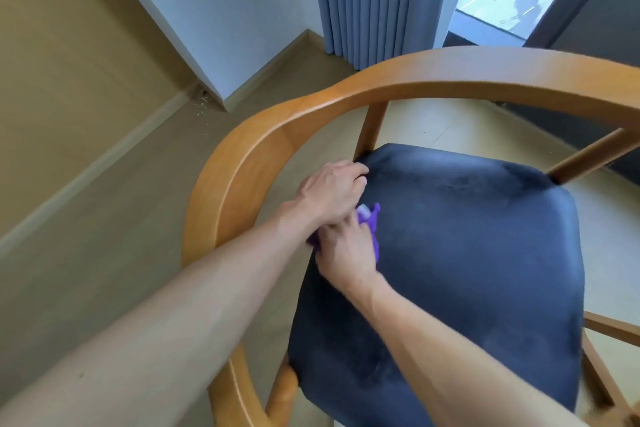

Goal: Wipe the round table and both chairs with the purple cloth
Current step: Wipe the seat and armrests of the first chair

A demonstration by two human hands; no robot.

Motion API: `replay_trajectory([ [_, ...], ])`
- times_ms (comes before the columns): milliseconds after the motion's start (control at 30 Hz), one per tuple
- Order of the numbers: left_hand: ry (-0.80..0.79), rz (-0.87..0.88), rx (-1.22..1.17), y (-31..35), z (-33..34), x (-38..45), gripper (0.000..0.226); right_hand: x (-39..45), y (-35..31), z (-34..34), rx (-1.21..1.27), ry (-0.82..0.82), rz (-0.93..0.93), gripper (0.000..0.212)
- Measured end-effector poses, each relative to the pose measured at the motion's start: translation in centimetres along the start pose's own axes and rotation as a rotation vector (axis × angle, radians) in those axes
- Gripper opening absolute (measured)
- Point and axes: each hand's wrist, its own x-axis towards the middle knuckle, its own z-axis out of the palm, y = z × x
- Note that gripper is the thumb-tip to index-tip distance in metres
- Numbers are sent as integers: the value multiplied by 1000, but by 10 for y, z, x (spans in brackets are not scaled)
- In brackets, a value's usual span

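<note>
Hands meet over chair seat (467,253): right hand (346,253) grasping purple cloth (370,222), left hand (329,194) grip clenched.

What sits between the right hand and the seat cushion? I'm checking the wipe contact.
The purple cloth, bunched under the right hand on the seat cushion, in the head view.

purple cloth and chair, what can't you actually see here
Head view:
- Purple cloth: mostly covered by the left hand and right hand; which hand grips it is unclear.
- Chair: legs and right side cut off by the frame edges.
- Round table and second chair: out of frame.
</note>
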Motion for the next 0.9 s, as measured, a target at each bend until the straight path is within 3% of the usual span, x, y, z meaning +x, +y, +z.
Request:
replay_trajectory([
  [100,-29,-5,30,-2,-6,-3,41,-71,-36,29,95,-264,-501,39],
  [167,-85,-11,23,-4,-2,-7,43,-92,-41,37,92,-333,-626,40],
  [267,-144,16,87,-10,7,-10,44,-45,-26,30,78,-278,-488,35],
  [333,-119,-3,97,-13,8,-10,44,18,2,8,45,-133,-164,33],
  [400,-36,11,85,-10,6,-10,45,67,39,-16,-108,53,97,35],
  [467,117,26,83,-5,2,-8,43,88,67,-26,-146,139,206,40],
  [533,266,-9,72,-4,-4,-4,42,88,63,-24,-122,108,194,43],
  [600,297,-62,48,-4,-5,-2,41,69,33,-10,-73,60,143,41],
  [767,152,-107,60,0,7,2,43,-28,-31,25,24,-355,-433,42],
  [900,158,-144,38,-5,16,0,43,41,19,-3,-3,-175,-272,53],
])
